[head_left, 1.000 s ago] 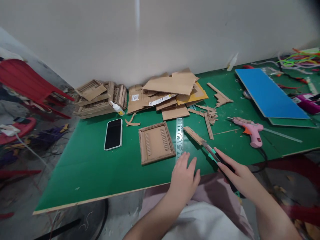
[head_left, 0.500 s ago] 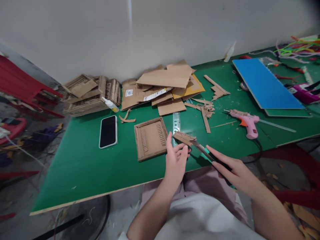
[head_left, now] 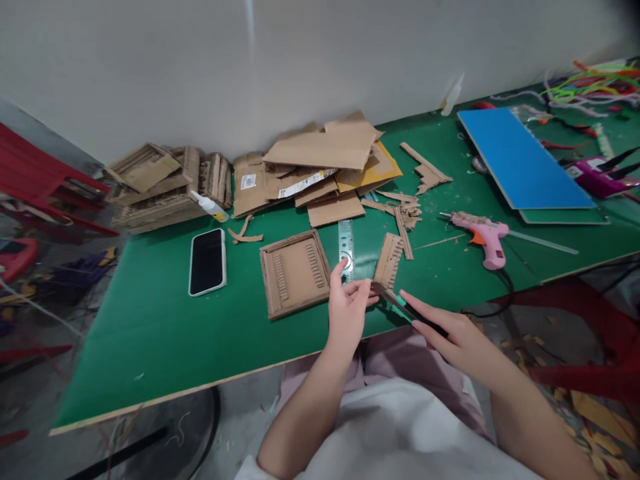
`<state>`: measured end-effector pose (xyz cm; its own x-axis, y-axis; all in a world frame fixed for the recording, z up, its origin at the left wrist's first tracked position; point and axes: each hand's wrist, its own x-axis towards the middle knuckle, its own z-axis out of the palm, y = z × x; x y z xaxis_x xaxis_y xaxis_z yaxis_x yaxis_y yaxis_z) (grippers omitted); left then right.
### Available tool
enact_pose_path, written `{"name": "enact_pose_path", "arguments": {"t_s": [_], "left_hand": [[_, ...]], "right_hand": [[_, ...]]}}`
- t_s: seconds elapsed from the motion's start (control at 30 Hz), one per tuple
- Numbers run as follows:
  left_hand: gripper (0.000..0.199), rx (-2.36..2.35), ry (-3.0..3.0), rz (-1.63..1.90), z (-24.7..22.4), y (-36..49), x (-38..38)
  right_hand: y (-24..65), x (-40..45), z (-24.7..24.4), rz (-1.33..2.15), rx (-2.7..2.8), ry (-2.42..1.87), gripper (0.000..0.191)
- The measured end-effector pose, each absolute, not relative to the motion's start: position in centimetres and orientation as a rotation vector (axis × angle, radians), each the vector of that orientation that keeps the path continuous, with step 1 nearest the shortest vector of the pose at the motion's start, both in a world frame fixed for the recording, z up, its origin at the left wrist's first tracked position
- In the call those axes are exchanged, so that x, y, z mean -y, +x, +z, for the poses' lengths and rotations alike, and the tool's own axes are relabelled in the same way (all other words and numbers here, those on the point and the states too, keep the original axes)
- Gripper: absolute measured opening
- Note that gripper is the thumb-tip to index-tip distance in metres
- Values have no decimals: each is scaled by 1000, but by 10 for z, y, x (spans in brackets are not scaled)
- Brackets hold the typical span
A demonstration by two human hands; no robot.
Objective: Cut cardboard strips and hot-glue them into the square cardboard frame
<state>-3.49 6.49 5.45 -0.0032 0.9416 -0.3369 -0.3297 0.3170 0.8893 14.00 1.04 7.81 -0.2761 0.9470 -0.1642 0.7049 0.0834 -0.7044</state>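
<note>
My right hand (head_left: 450, 333) is closed round the black and green handle of a utility knife (head_left: 413, 313), its blade pointing up and left. The blade's tip lies against the near end of a small ridged cardboard piece (head_left: 389, 261). My left hand (head_left: 347, 303) pinches at that same near corner, thumb and fingers close to the blade, index finger raised; the exact contact is partly hidden. Left of my left hand lies a shallow square cardboard tray (head_left: 295, 310) with two ridged strips inside. A clear ruler (head_left: 345, 243) lies just beyond the fingers.
A phone (head_left: 208, 261) lies at left. Behind are stacked cardboard frames (head_left: 160, 213), a glue bottle (head_left: 209, 206) and cardboard sheets (head_left: 320, 153). Cardboard scraps (head_left: 410, 217), a pink glue gun (head_left: 493, 237) and a blue board (head_left: 525, 160) are at right on the green table (head_left: 165, 360).
The ridged cardboard piece has turned from lying crosswise over my left fingers to pointing away from me, right of them. The knife stays in my right hand. The view shifts slightly.
</note>
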Motion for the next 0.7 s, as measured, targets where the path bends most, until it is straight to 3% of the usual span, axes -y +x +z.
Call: {"name": "enact_pose_path", "arguments": {"t_s": [0.2,0.47,0.7], "left_hand": [[57,-1110,675,1084,55,-39,-66],[22,-1092,725,1042,52,-45,-62],[21,-1163,702,1286,58,-53,-62]], "right_hand": [[142,-8,75,1041,2044,-1602,46],[140,-10,82,1129,2100,-1548,47],[142,-5,82,1011,1807,-1650,50]]}}
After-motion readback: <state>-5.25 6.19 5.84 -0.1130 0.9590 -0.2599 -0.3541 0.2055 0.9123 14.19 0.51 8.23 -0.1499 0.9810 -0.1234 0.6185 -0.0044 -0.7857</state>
